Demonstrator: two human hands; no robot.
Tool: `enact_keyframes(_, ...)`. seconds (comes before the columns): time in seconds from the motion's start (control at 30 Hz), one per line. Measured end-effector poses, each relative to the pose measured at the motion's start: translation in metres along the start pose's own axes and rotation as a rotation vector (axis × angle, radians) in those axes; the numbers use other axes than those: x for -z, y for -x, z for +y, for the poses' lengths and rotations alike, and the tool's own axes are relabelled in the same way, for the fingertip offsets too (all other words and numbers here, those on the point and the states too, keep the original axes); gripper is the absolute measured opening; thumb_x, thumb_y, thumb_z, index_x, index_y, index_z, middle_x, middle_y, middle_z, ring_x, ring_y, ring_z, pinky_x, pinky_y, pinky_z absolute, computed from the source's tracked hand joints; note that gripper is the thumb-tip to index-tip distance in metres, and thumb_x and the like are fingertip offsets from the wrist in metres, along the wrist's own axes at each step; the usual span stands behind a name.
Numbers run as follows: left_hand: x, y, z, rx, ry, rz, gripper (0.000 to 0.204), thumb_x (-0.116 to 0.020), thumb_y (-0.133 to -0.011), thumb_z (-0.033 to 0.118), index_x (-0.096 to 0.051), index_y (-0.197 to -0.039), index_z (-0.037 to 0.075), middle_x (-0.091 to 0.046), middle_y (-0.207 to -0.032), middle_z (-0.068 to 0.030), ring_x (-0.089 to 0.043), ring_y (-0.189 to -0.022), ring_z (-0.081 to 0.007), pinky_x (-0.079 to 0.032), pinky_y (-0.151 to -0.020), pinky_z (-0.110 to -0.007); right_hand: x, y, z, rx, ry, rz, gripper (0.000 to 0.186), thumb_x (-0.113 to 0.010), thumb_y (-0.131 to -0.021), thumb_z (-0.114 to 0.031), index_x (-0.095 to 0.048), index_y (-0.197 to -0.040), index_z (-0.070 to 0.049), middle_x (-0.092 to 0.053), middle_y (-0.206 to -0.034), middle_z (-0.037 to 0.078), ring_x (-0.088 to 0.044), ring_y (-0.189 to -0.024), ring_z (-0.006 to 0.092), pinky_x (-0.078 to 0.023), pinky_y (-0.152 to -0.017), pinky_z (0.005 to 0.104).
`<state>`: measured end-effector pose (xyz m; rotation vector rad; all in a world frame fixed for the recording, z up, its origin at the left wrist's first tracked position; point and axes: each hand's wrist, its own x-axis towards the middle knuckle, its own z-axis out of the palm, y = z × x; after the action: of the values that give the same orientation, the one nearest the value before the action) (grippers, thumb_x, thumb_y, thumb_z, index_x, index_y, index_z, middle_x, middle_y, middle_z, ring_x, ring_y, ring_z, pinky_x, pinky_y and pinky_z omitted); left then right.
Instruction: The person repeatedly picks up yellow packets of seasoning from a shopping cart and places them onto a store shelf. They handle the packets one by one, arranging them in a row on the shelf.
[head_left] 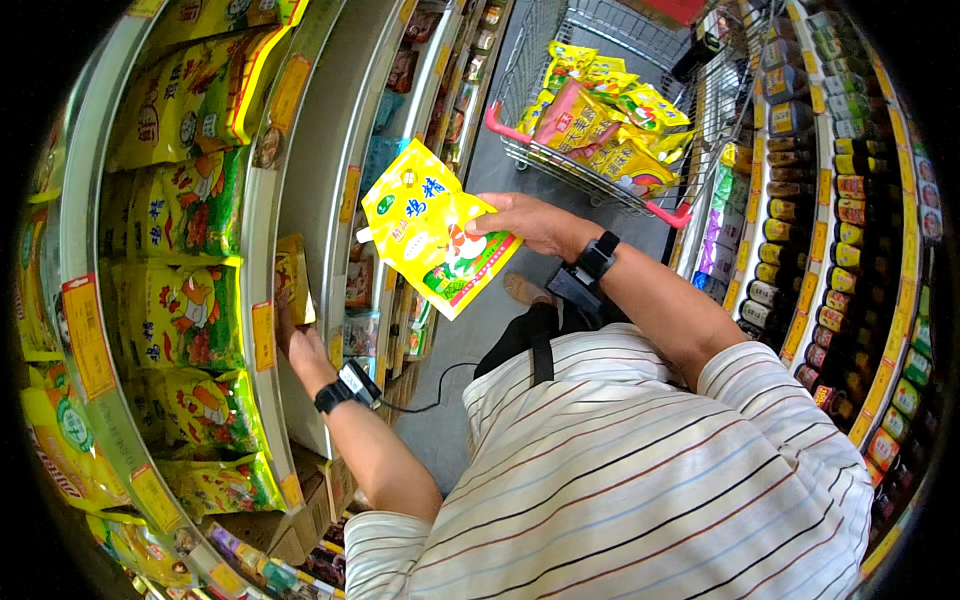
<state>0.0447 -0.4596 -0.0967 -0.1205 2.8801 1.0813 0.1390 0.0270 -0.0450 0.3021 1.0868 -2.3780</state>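
Observation:
My right hand (515, 225) grips a yellow seasoning pouch (425, 235) printed with a chicken, holding it up in front of me. At my left, my left hand (300, 335) reaches to the shelf's inner part, fingers around the lower edge of another yellow packet (295, 275), partly hidden by the shelf rail. Rows of similar yellow pouches (200, 310) with chicken pictures fill the shelves just left of that hand. A dark device is strapped on each wrist, with a cable from the left one.
A wire shopping cart (510, 110) with pink corners holds several yellow and pink bags beyond my right hand. Shelves of small bottles and jars (840, 250) line the right side of the grey-floored aisle (430, 440). An open cardboard box (310, 515) sits low at the left.

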Motion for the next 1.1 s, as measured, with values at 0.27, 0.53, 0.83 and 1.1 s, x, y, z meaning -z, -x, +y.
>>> enact_keyframes(0.27, -0.019, 0.059, 0.154, 0.316, 1.107, -0.01, 0.035, -0.062, -0.096, 0.028, -0.057, -0.119, 0.003, -0.064, -0.108, -0.0066, -0.062, -0.09, -0.0162, -0.051, -0.074, -0.031, 0.034, 0.064, -0.065, 0.194, -0.015, 0.228, 0.046, -0.066, -0.089, -0.015, -0.052, -0.13, 0.001, -0.064, -0.119, 0.009, -0.064, -0.105, 0.0147, -0.051, -0.094, 0.0296)
enact_keyframes(0.53, -0.045, 0.107, 0.207, 0.337, 1.079, -0.109, 0.045, -0.059, -0.096, 0.023, -0.047, -0.133, -0.001, -0.059, -0.124, -0.0095, -0.057, -0.111, -0.0177, -0.045, -0.094, -0.033, 0.139, 0.103, -0.117, 0.388, -0.013, 0.47, 0.035, -0.062, -0.085, -0.011, -0.055, -0.118, -0.001, -0.064, -0.11, 0.007, -0.065, -0.095, 0.0164, -0.053, -0.087, 0.0308)
enact_keyframes(0.83, -0.087, 0.143, 0.28, 0.341, 1.072, -0.178, 0.045, -0.062, -0.095, 0.022, -0.049, -0.132, 0.0, -0.06, -0.125, -0.0086, -0.059, -0.111, -0.0174, -0.046, -0.095, -0.032, 0.257, 0.095, -0.182, 0.424, -0.016, 0.735, 0.028, -0.058, -0.087, -0.009, -0.055, -0.113, -0.001, -0.066, -0.101, 0.013, -0.069, -0.08, 0.0248, -0.058, -0.068, 0.0409)
enact_keyframes(1.1, -0.109, 0.17, 0.3, 0.383, 1.032, -0.136, 0.046, -0.059, -0.095, 0.016, -0.045, -0.135, -0.002, -0.056, -0.129, -0.0107, -0.057, -0.113, -0.0195, -0.045, -0.098, -0.034, 0.321, 0.045, -0.174, 0.303, -0.145, 0.875, 0.026, -0.057, -0.091, -0.003, -0.053, -0.116, 0.001, -0.066, -0.107, 0.017, -0.069, -0.087, 0.0321, -0.059, -0.072, 0.0496)
